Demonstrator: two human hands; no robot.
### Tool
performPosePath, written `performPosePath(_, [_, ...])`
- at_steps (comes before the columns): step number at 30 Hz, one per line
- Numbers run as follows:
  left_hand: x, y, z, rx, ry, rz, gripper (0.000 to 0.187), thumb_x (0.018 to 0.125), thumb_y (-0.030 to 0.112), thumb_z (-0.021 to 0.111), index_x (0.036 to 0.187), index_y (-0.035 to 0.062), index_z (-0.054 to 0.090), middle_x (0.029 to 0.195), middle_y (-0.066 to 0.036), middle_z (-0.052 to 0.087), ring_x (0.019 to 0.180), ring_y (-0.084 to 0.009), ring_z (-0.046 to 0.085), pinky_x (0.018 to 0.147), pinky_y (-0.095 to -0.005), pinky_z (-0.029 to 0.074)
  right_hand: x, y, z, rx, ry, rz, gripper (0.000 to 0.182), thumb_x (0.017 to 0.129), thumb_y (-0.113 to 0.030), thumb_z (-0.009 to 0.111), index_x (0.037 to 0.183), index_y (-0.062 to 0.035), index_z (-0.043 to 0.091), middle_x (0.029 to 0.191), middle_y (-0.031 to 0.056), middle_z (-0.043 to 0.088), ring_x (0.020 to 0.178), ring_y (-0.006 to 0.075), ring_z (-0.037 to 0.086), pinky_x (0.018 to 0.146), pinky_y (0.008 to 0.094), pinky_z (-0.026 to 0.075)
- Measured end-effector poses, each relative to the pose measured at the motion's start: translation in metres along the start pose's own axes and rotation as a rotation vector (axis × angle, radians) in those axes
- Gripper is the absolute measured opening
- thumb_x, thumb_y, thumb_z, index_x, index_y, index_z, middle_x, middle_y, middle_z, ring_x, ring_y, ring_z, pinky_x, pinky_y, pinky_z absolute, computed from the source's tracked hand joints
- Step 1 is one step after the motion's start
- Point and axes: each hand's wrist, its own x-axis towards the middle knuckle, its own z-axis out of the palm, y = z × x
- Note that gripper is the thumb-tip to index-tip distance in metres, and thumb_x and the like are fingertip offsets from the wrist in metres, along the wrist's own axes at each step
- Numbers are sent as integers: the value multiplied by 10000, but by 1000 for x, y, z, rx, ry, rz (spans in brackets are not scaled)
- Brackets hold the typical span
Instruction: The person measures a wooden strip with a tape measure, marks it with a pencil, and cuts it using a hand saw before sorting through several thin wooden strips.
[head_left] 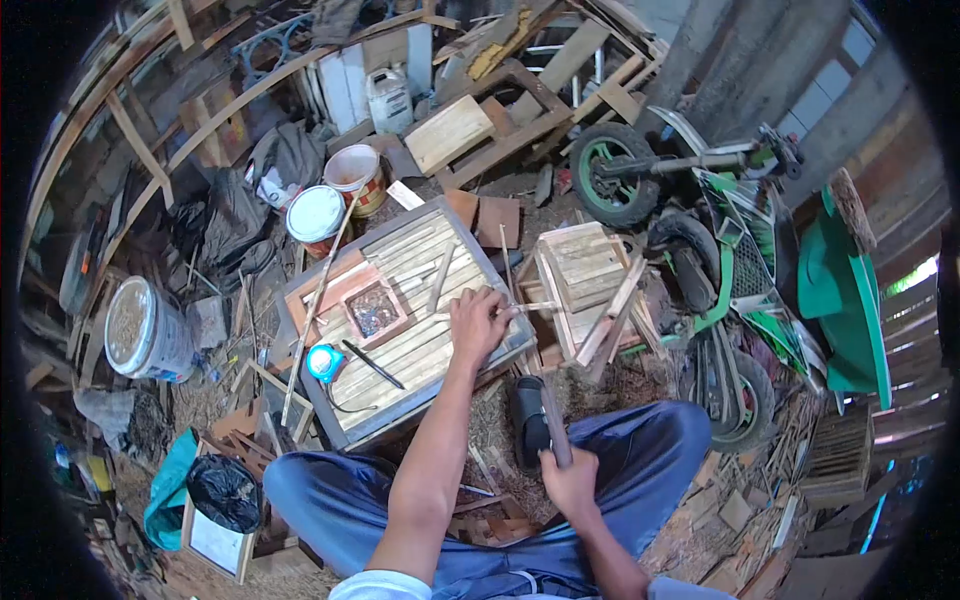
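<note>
My left hand (478, 325) is closed over the right side of a low slatted wooden worktable (420, 375), pinching a thin pale wood strip (535, 307) that points right. Lower down, between my knees, my right hand (572, 482) grips a brown bar, like a tool handle (556, 430), which points up and away from me beside a black shoe (530, 420). On the table lie a square wooden box of small metal pieces (372, 311), a blue-and-white tape measure (323, 362), a black pen-like stick (372, 364) and a loose grey wood strip (441, 276).
A wooden frame with slats (582, 275) stands right of the table. Beyond it is a green-and-black small motorbike (735, 260). Buckets (318, 213) stand behind the table, and another full bucket (150, 330) at far left. Wood scraps (735, 510) cover the ground.
</note>
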Motion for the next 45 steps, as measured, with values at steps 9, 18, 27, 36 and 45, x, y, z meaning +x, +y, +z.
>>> performPosePath(9, [1,3,-3,20,-35,17,255,801,373,703,851,125,670,897,-35,612,927,-260,521,819,-409,347,76,-37,37,81,19,27,292,820,-219,632,714,53,623,612,272,573,634,434,637,584,461,485])
performPosePath(18, [1,2,-2,-21,0,27,267,791,372,714,817,114,653,899,-31,620,925,-264,525,816,-414,347,-3,-12,-1,-29,-54,55,313,794,-251,641,692,45,625,619,268,574,656,446,629,610,489,496])
performPosePath(27, [1,0,1,-36,-5,23,279,792,376,696,852,106,664,870,-35,612,898,-268,518,810,-413,348,55,-28,22,80,52,-73,286,801,-209,655,699,56,623,591,256,561,599,425,626,564,457,473])
performPosePath(36, [2,-4,3,-5,-36,10,305,799,405,703,877,111,681,940,-46,628,945,-272,526,834,-419,357,57,-30,24,59,86,-127,273,801,-183,642,681,60,609,610,262,575,598,423,628,559,461,469])
performPosePath(45, [1,3,-2,-8,-35,-1,235,803,350,704,857,123,675,924,-35,630,939,-265,527,824,-407,351,-22,-8,-4,63,66,-72,246,761,-138,653,633,57,574,559,238,533,531,387,614,530,442,460])
